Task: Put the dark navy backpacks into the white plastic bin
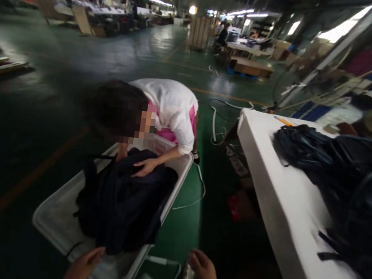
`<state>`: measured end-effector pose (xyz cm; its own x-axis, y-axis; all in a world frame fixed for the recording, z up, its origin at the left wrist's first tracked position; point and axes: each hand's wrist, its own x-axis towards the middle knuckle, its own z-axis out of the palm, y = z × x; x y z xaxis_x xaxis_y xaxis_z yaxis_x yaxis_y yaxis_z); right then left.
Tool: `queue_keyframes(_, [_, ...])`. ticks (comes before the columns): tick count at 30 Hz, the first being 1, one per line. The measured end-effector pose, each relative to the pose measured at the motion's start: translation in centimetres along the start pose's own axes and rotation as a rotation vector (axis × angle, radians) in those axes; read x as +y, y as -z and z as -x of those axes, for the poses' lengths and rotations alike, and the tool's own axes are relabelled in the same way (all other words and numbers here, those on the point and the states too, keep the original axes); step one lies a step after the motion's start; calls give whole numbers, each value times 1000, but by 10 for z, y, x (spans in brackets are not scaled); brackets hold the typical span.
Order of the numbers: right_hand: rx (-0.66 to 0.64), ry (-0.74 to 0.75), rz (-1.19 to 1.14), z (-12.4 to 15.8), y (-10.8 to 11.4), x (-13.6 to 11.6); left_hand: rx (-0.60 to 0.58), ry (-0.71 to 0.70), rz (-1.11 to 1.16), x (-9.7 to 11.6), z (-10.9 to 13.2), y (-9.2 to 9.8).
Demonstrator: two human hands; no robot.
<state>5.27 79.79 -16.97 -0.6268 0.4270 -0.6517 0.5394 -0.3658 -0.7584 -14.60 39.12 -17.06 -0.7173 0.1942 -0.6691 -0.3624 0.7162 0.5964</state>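
A white plastic bin (54, 227) stands on the floor before me, with a heap of dark fabric goods (122, 204) in it that look like bags with straps. My left hand (83, 265) is over the near left part of the bin, its fingers extended and nothing seen in them. To the right of the bin hangs my right hand (204, 272), fingers loosely bent and no object visible in it. A co-worker in a white top (176, 106) leans over the bin's far end. One of that person's hands (146, 167) presses on the dark heap.
On the right, a white-topped table (276, 206) bears more dark strapped goods (355, 180). Pale cord (195, 200) lies on the green floor between bin and table. Farther back are work tables, a tall wooden crate (199, 33) and a long cardboard box (250, 67).
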Motion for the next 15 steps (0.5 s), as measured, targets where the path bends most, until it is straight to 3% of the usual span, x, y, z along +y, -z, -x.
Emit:
queue_keyframes(4, [-144,107,188,-18,-110,-10,104,5,20,-17,-13,68])
queue_keyframes(8, [-131,290,472,-36,-193,-16,148,41,84,-26,-31,101])
queue_keyframes(11, [-35,294,552,-44,-231,-11,142,40,131,-32,-41,108])
queue_keyframes(15, [-52,250,578,-45,-253,4,121,75,135,-42,-46,104])
